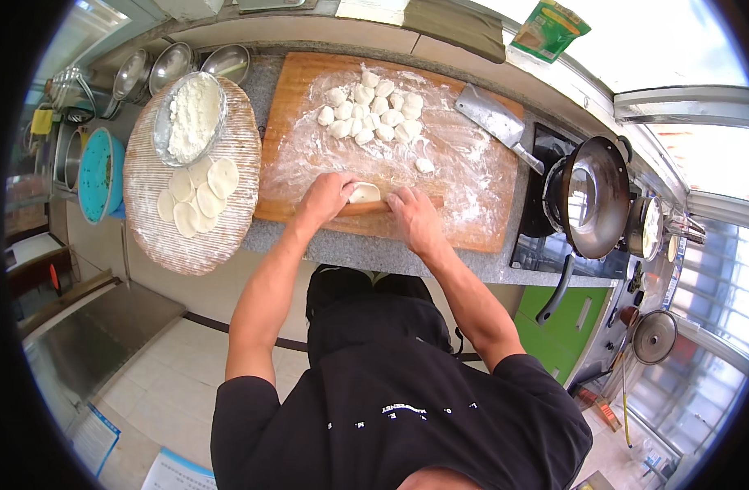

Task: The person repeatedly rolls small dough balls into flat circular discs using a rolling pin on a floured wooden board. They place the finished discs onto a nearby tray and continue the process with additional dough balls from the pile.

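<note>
On the floured wooden board (481, 220), a thin round dough wrapper (364, 193) lies between my hands. My left hand (327, 197) pinches the wrapper's left edge with its fingers closed. My right hand (416, 217) rests over the right part of a wooden rolling pin (365, 209), fingers bent onto it. The pin lies along the near side of the wrapper. Farther back on the board sits a cluster of several small dough pieces (379, 106), dusted with flour. A single dough piece (424, 165) lies apart from them, nearer my right hand.
A cleaver (490, 115) lies at the board's right back. To the left, a round ridged board (150, 237) bears a bowl of flour (196, 118) and several rolled wrappers (207, 198). A wok (595, 196) stands on the stove at right; its handle juts toward me.
</note>
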Demonstrator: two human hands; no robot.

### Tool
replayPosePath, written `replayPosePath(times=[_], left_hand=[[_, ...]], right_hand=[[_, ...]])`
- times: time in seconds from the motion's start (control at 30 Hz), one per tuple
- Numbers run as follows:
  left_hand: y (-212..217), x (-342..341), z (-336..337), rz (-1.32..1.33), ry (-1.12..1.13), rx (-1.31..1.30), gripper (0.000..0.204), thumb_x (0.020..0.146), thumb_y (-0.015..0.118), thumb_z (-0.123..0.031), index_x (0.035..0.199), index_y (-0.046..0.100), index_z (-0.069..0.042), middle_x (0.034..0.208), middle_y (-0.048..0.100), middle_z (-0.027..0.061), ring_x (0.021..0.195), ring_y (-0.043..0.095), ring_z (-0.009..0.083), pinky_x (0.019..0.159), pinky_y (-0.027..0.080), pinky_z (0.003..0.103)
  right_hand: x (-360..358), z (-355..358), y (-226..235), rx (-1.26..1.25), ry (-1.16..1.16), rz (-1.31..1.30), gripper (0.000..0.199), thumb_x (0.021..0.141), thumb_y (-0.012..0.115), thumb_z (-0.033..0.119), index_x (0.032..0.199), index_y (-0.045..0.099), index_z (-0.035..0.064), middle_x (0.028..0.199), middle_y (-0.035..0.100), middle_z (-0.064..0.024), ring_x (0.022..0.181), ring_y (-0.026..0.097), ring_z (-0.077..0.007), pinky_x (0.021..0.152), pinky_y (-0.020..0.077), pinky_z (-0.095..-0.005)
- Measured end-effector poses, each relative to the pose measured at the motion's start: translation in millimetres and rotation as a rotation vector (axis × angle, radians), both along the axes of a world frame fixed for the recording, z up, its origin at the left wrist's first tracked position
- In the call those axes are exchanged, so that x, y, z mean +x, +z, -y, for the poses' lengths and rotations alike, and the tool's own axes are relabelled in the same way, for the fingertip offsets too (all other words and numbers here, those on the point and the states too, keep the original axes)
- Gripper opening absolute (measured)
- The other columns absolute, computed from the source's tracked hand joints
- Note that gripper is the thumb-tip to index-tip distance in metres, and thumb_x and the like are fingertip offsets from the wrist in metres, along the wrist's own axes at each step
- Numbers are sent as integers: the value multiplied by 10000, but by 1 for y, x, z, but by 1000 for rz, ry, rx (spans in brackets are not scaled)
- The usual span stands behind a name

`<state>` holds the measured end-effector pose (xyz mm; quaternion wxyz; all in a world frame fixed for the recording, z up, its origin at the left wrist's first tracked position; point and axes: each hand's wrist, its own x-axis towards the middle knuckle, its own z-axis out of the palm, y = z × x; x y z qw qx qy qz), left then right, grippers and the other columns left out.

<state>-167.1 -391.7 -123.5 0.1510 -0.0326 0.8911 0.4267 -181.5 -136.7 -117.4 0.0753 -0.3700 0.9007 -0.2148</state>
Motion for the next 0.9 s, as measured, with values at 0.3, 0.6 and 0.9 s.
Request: replayPosePath(times=[0.3, 0.6, 0.9], left_hand=[[25, 18, 23, -95, 354, -346, 482, 1092, 549, -370, 1403, 677, -25, 1427, 667, 229, 1344, 611, 414, 1136, 477, 519], [-21, -28, 28, -419, 341, -675, 667, 1088, 551, -385, 1644, 423, -39, 1705, 373, 224, 1612, 297, 405, 1341, 209, 571], [5, 49, 22, -281, -125, -514, 790, 1020, 655, -532, 1624, 469, -57, 1665, 433, 192, 1594, 336, 378, 1331, 216, 581]], right_hand=[[8, 14, 7, -66, -80, 74, 314, 900, 755, 110, 1207, 725, 48, 1195, 686, -110, 1148, 663, -343, 959, 547, -455], [-67, 72, 2, 232, -128, -38, 781, 1105, 480, 502, 1718, 289, 56, 1811, 229, -147, 1675, 205, -310, 1363, 137, -504], [5, 46, 7, 264, -68, 15, 1018, 971, 639, 644, 1705, 297, 26, 1786, 273, -176, 1657, 242, -353, 1344, 195, -546]])
